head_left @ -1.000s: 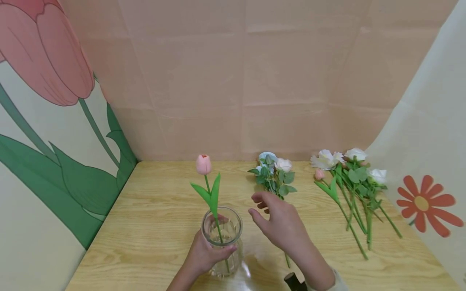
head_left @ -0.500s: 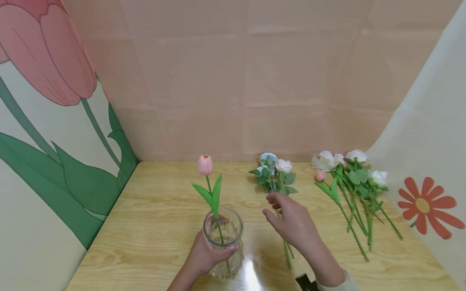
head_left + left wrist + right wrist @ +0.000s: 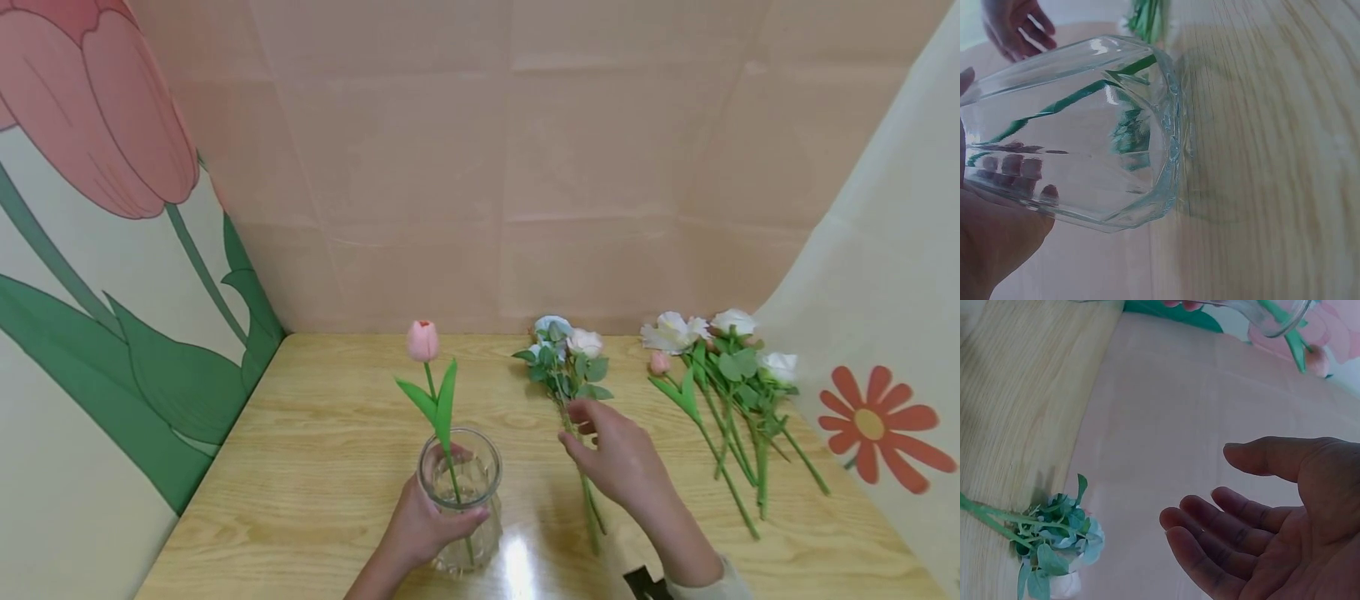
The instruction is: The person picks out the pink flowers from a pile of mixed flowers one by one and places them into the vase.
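Observation:
My left hand (image 3: 426,523) grips a clear glass vase (image 3: 480,533) around its upper part, thumb across the near side. Inside the vase leans a pink tulip (image 3: 423,342) with green leaves; its stem (image 3: 1063,103) shows through the glass in the left wrist view. My right hand (image 3: 618,454) hovers over the stems of a small bunch of blue and pale pink flowers (image 3: 558,350) lying on the table. In the right wrist view its fingers (image 3: 1210,550) are loosely bent, thumb apart, with nothing between them, and the bunch (image 3: 1054,544) lies lower left.
Several white flowers (image 3: 738,367) with green stems and another pink tulip (image 3: 660,362) lie on the right of the wooden table (image 3: 315,467). A plain pinkish backdrop (image 3: 450,167) rises behind, and printed flower cloths stand at both sides.
My right hand has moved right, away from the vase, to above the stems of the middle bunch. The left hand, vase and tulip have stayed in place.

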The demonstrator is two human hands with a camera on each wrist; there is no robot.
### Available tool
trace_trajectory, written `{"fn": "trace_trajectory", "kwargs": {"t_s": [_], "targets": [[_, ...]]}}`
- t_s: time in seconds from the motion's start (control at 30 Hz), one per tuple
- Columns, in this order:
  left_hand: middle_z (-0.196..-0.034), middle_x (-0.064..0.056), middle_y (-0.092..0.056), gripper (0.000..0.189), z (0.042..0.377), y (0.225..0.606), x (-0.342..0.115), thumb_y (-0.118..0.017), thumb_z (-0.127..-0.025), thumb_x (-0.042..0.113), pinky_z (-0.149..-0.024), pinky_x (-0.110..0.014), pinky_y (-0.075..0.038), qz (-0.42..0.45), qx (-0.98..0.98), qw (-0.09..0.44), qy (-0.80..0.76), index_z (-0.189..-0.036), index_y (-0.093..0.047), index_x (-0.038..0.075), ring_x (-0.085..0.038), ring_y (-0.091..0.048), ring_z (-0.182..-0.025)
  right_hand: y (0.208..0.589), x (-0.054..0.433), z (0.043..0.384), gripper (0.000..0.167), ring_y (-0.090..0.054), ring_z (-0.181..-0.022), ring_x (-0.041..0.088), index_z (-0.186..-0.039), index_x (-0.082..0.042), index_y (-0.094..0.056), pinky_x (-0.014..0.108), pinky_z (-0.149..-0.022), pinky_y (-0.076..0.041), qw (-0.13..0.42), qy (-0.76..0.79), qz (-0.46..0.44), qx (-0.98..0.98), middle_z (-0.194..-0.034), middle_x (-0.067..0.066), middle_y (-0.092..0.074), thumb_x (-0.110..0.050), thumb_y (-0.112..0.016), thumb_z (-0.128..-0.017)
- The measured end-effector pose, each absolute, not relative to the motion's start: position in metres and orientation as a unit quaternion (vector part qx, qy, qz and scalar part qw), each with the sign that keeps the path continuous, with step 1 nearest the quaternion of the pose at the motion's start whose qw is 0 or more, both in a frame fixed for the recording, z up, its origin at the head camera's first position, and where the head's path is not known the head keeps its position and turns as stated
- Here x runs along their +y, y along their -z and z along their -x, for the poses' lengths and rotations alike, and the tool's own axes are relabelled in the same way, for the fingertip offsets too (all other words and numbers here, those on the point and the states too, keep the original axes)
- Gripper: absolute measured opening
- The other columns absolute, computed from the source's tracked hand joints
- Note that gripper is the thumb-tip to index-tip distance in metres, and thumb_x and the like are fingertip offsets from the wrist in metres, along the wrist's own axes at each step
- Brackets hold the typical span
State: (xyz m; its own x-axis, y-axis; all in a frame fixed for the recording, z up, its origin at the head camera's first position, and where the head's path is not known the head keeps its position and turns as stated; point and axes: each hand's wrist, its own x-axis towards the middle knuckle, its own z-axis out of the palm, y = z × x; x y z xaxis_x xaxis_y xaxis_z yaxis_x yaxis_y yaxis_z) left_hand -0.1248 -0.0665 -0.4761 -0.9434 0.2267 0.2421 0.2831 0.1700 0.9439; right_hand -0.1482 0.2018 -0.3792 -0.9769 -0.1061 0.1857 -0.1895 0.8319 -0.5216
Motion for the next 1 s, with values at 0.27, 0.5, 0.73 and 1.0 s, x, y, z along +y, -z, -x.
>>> {"fn": "trace_trajectory", "kwargs": {"t_s": [0.27, 0.5, 0.73, 1.0], "targets": [[-0.133, -0.005, -0.061, 0.077, 0.124, 0.476, -0.067, -0.092, -0.069, 0.022, -0.101, -0.067, -0.045, 0.166, -0.76, 0.026, 0.627, -0.135, -0.052, 0.016, -0.039, -0.053, -0.128, 0.384, 0.215, 0.149, 0.037, -0.069, -0.103, 0.034, -0.125, -0.004, -0.063, 0.048, -0.084, -0.059, 0.065, -0.284, -0.069, -0.954, -0.119, 0.016, -0.07, -0.022, -0.072, -0.094], [-0.133, -0.005, -0.061, 0.078, 0.125, 0.478, -0.067, -0.092, -0.07, 0.022, -0.101, -0.064, -0.046, 0.17, -0.756, 0.024, 0.631, -0.136, -0.051, 0.015, -0.038, -0.053, -0.127, 0.391, 0.227, 0.152, 0.039, -0.069, -0.104, 0.036, -0.127, -0.003, -0.062, 0.052, -0.084, -0.058, 0.057, -0.274, -0.057, -0.958, -0.12, 0.017, -0.07, -0.024, -0.071, -0.095], [-0.134, -0.005, -0.06, 0.077, 0.126, 0.479, -0.067, -0.092, -0.071, 0.024, -0.099, -0.063, -0.048, 0.172, -0.758, 0.024, 0.629, -0.136, -0.051, 0.018, -0.038, -0.053, -0.127, 0.396, 0.238, 0.157, 0.042, -0.068, -0.105, 0.038, -0.129, -0.001, -0.06, 0.056, -0.086, -0.055, 0.054, -0.268, -0.052, -0.961, -0.121, 0.019, -0.069, -0.026, -0.069, -0.096], [-0.133, -0.006, -0.061, 0.075, 0.126, 0.479, -0.066, -0.092, -0.071, 0.024, -0.098, -0.062, -0.049, 0.173, -0.756, 0.022, 0.631, -0.134, -0.052, 0.021, -0.039, -0.054, -0.126, 0.402, 0.25, 0.163, 0.045, -0.067, -0.107, 0.04, -0.129, 0.001, -0.058, 0.056, -0.085, -0.054, 0.038, -0.267, -0.041, -0.962, -0.12, 0.021, -0.068, -0.028, -0.068, -0.096]]}}
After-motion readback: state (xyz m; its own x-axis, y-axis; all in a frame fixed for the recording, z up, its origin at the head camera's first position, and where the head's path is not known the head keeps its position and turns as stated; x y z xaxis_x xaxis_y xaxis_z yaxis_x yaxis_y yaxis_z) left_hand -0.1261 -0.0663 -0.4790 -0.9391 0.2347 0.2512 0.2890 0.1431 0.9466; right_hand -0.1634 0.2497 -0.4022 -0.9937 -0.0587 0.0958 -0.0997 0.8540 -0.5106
